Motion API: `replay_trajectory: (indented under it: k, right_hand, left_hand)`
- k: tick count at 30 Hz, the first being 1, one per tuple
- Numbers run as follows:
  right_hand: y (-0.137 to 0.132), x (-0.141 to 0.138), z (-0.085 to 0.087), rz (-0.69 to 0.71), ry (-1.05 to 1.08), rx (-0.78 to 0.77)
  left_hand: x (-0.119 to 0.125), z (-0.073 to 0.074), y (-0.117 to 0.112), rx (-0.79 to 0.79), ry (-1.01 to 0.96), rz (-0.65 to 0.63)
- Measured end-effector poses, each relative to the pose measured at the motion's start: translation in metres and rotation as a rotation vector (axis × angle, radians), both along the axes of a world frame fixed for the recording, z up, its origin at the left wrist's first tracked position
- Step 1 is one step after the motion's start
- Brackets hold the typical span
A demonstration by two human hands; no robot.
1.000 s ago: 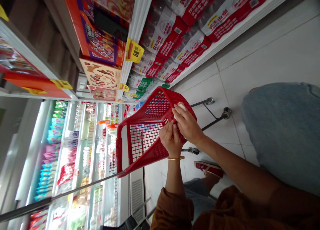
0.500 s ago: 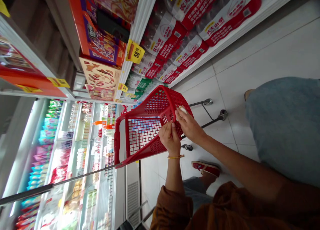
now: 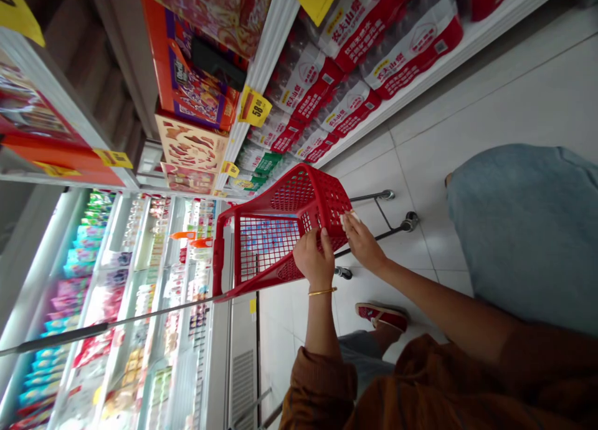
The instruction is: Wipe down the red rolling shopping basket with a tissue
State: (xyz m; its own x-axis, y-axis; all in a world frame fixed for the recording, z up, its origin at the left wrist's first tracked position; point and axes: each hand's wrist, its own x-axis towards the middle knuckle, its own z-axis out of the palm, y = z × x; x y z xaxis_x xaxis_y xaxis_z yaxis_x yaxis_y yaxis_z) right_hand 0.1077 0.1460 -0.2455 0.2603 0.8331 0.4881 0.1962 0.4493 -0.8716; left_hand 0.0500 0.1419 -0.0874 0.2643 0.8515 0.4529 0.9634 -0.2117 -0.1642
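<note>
A red plastic rolling shopping basket [image 3: 327, 187] with a perforated wall stands tilted in front of me. My left hand [image 3: 314, 255], a gold bracelet on its wrist, is at the basket's near rim. Its fingers are curled over that rim and the thumb points up along it. My right hand [image 3: 363, 243] is closed on a small white wipe [image 3: 350, 219], which it presses to the outer face of the perforated wall. The fingertips under the wipe are partly hidden.
Shrink-wrapped packs of bottled water [image 3: 355, 109] fill the low shelf, with snack boxes [image 3: 194, 146] above. Price tags [image 3: 255, 106] stick out from the edge. A lit cooler [image 3: 135, 280] stands beyond. Basket wheels [image 3: 410, 221] and a red shoe [image 3: 382, 316] are over the tiles.
My right hand has moved right and down with the wipe, away from the basket's top rim to its outer wall. My left hand has shifted slightly left, and its thumb has straightened.
</note>
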Motion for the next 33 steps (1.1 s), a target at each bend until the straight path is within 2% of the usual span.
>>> replay_trajectory:
  k: [2, 4, 8, 11, 13, 24, 33]
  right_hand:
    - [-0.002, -0.001, -0.002, 0.002, 0.027, -0.02]
    - [-0.002, 0.0, 0.003, 0.014, 0.072, -0.046]
    - [0.0, 0.008, 0.033, 0.037, 0.132, -0.008]
    - [0.004, 0.012, 0.053, 0.042, 0.142, 0.067]
    - [0.005, 0.013, 0.058, 0.047, 0.138, 0.077]
    - [0.001, 0.003, 0.027, 0.006, 0.072, 0.012]
    - [-0.006, -0.004, -0.01, 0.007, 0.112, -0.125]
  left_hand:
    - [0.003, 0.004, 0.005, -0.044, 0.058, 0.018]
    - [0.006, 0.006, 0.011, -0.103, 0.073, -0.001]
    - [0.014, 0.0, 0.019, -0.197, 0.04, -0.074]
    - [0.018, -0.005, 0.02, -0.213, 0.061, -0.017]
    - [0.02, -0.006, 0.019, -0.207, 0.084, 0.013]
    - [0.033, -0.008, 0.017, -0.172, 0.114, 0.04]
    - [0.031, -0.012, 0.018, -0.153, 0.149, 0.062]
